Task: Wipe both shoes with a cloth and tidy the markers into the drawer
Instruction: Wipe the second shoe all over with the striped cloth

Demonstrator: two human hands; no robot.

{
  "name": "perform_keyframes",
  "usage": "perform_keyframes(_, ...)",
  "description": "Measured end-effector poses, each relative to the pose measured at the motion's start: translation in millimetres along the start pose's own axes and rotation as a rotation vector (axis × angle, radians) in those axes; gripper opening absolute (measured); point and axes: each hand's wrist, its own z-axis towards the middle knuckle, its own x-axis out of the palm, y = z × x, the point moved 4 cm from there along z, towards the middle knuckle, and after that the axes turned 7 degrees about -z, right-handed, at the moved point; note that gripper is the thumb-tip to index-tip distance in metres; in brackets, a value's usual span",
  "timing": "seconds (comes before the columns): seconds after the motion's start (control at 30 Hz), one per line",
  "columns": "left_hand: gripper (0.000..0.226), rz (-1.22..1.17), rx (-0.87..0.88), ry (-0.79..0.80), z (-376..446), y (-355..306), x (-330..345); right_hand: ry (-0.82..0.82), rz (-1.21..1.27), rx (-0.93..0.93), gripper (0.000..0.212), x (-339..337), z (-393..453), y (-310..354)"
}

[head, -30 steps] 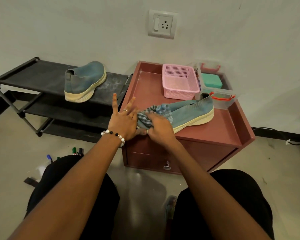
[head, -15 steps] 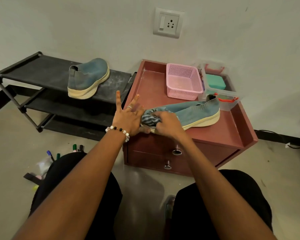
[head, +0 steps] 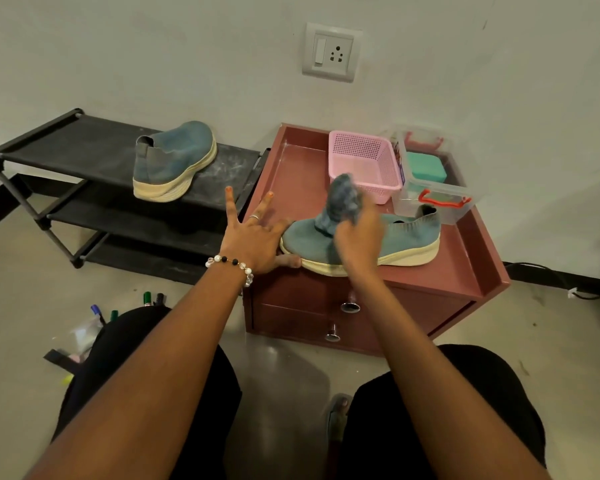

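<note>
A: Entry. The bunched blue cloth (head: 343, 202) is gripped in the right hand (head: 359, 242), fingers curled round it. Compared with half a second earlier, the cloth has been carried from the toe to the mid-upper of the near blue slip-on shoe (head: 361, 242); motion blur is noted on that hand.

B: Left hand (head: 253, 237)?

A: Fingers spread and straight, nothing gripped; the thumb is laid at the toe edge of the sole, so the shoe is judged to be steadied. Its position is unchanged.

B: Location of the remaining items?

A: The near shoe lies on the maroon drawer cabinet (head: 465, 271), in front of the pink basket (head: 364, 161). The second shoe (head: 174, 161) stands on the black rack (head: 84, 147). The markers (head: 153, 299) lie on the floor, partly hidden by a knee. Both drawers are seen closed.

B: Implication?

A: Wiping of the first shoe is judged under way; second shoe and markers not yet handled.
</note>
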Motion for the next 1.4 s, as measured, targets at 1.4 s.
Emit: perform_keyframes(1.4,0.102,-0.648,0.062,0.178,10.1,-22.6,32.3,-0.045,-0.247,-0.219,0.048,-23.3,9.2,12.0)
